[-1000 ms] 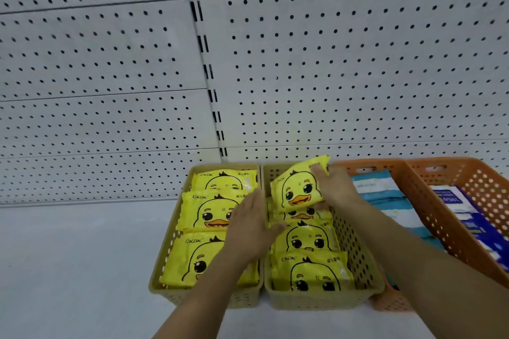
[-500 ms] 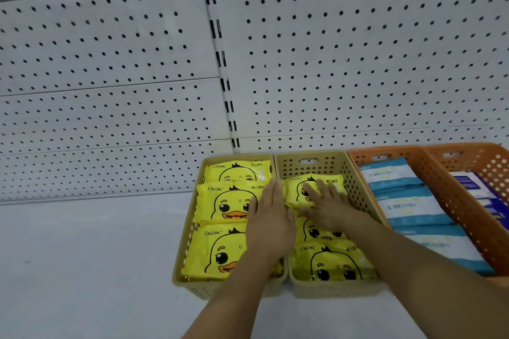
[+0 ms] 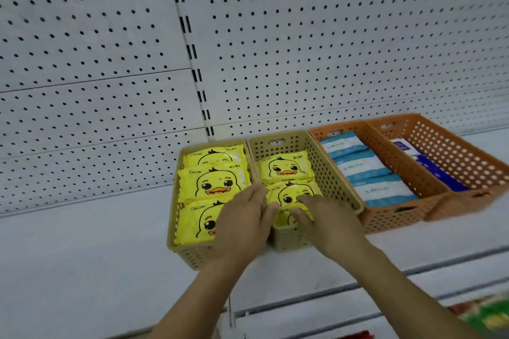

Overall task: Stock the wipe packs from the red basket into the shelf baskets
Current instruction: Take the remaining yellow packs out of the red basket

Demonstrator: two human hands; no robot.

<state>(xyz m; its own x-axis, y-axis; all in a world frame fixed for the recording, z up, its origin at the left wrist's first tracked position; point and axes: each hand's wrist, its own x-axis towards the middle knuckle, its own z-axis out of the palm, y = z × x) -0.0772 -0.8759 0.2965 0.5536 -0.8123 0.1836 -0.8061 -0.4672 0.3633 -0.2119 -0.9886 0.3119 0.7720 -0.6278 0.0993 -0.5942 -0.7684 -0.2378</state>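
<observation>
Two tan shelf baskets stand side by side on the white shelf. The left tan basket [image 3: 172, 201] holds three yellow duck wipe packs [image 3: 213, 183]. The right tan basket [image 3: 327, 173] holds more yellow duck packs [image 3: 286, 166] in a row. My left hand [image 3: 242, 224] lies flat with straight fingers over the divide between the two baskets. My right hand [image 3: 325, 217] rests with loose fingers on the front packs of the right basket. Neither hand holds a pack. A sliver of red at the bottom edge [image 3: 355, 335] may be the red basket.
Two orange baskets stand to the right: the nearer orange basket [image 3: 391, 217] holds white-and-blue packs [image 3: 366, 168], the farther orange basket [image 3: 465, 157] holds dark blue packs. A white pegboard wall [image 3: 303, 49] rises behind. Bare shelf surface [image 3: 82, 250] stretches left. The shelf's front rail [image 3: 303, 303] runs below.
A second ago my right hand gripped a duck pack above the right tan basket; that pack now lies at the back of it. Both hands have drawn back toward the baskets' front.
</observation>
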